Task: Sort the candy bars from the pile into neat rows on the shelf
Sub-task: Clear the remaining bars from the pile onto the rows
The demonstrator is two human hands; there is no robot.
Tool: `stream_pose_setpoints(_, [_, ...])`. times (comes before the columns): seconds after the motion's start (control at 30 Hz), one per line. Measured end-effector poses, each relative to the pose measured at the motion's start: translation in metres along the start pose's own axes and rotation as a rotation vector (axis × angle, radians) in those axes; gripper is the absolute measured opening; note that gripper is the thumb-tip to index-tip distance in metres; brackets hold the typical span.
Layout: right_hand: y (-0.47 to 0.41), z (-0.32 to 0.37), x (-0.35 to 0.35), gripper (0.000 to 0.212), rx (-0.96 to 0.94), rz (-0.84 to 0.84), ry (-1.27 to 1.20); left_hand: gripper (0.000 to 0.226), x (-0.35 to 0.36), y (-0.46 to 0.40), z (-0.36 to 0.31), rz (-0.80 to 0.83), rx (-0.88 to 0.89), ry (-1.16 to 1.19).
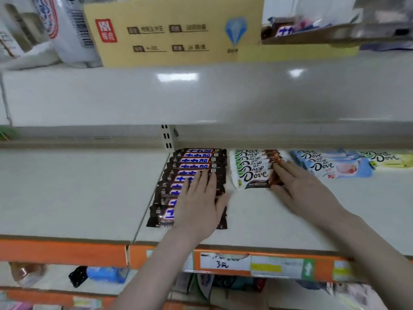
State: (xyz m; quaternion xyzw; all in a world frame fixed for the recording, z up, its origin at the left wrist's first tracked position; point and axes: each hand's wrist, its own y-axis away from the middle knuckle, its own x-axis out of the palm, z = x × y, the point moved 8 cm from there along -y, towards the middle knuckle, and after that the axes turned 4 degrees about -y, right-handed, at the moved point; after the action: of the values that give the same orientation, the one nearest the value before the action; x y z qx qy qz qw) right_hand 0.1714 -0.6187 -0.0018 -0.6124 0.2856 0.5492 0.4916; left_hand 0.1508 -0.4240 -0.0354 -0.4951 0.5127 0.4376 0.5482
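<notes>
On the grey shelf (67, 193) lies a row of several dark brown bars with blue lettering (190, 163), overlapping front to back. My left hand (199, 202) lies flat on the front bars of that row, fingers straight. To the right is a row of white and brown Dove bars (252, 168). My right hand (299, 186) rests against the right end of its front bars, thumb at the front edge. Further right are blue Dove bars (335, 166) and yellow-green Dove bars (388, 161).
An upper shelf (201, 97) overhangs the rows, carrying a cardboard box (174, 30) and white bags (67, 25). A tray with more bars (290, 30) sits at the top right. The orange shelf edge (67, 251) holds price labels (225, 261). Packets lie on the shelf below.
</notes>
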Motion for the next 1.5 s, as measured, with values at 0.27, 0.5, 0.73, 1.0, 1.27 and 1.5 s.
stream_pose_setpoints(0.27, [-0.007,-0.017,0.024,0.060,-0.021,0.112,0.015,0.067,-0.002,0.001,-0.004,-0.039,-0.066,-0.003])
stream_pose_setpoints(0.5, [-0.006,0.013,0.004,0.054,-0.093,0.021,-0.070,0.058,-0.026,0.009,0.011,-0.201,-0.056,0.224])
stream_pose_setpoints(0.73, [-0.009,0.082,0.013,0.057,-0.221,0.096,-0.214,0.066,-0.013,0.016,0.062,-0.020,-0.278,0.099])
stream_pose_setpoints(1.0, [-0.011,0.105,0.036,0.068,-0.185,0.234,-0.314,0.061,0.004,0.012,0.070,0.113,-0.233,0.000])
stream_pose_setpoints(1.27, [-0.012,0.104,0.037,0.067,-0.175,0.226,-0.307,0.073,-0.003,0.015,0.070,-0.021,-0.338,0.298])
stream_pose_setpoints(1.5, [-0.006,0.071,0.010,0.056,-0.157,0.015,-0.250,0.068,-0.022,0.009,0.058,-0.107,-0.311,0.059])
